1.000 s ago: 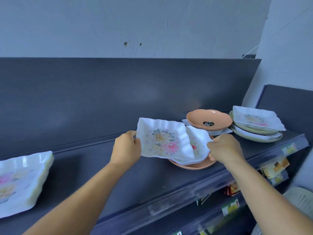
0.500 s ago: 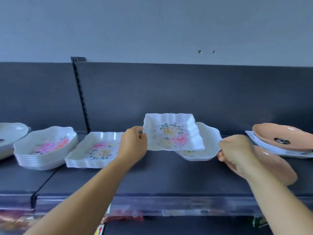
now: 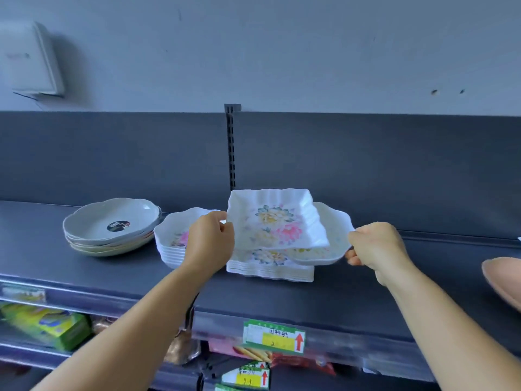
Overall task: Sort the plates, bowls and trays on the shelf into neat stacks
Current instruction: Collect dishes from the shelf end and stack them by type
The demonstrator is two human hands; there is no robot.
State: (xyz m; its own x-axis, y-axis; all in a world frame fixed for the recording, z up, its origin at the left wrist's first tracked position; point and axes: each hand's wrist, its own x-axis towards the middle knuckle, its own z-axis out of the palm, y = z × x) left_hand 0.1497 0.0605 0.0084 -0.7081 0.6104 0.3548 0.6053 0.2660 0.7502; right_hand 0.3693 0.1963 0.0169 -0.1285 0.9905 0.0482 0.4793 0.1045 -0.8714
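My left hand grips the left edge of a white square floral tray, held tilted just above a stack of matching square trays on the dark shelf. My right hand grips the right rim of a white scalloped floral bowl, which sits partly under the held tray. Left of my left hand stands a stack of scalloped floral bowls, partly hidden by that hand. Further left is a stack of round pale plates.
An orange dish pokes in at the right edge. The shelf's front rail carries price tags. Packaged goods fill the lower shelf. A slotted upright divides the back panel. A white box hangs on the wall.
The view has swung left. Both hands carried the square tray and the scalloped bowl leftward; the tray now hovers over the square tray stack. The orange dishes have slid out to the right.
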